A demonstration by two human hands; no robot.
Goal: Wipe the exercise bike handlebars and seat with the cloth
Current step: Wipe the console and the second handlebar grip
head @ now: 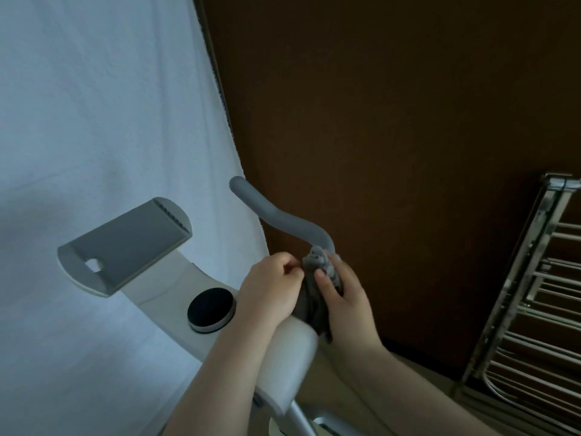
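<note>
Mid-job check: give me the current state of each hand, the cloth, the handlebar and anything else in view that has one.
left hand: pinches the cloth's edge.
right hand: grips the cloth.
cloth: bunched at the handlebar's base.
handlebar: upper length bare.
tablet holder: holds nothing.
drying rack: bars bare.

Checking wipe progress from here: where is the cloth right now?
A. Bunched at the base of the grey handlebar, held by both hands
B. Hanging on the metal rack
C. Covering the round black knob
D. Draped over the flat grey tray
A: the cloth is bunched at the base of the handlebar, with the left hand and right hand gripping it.
</note>
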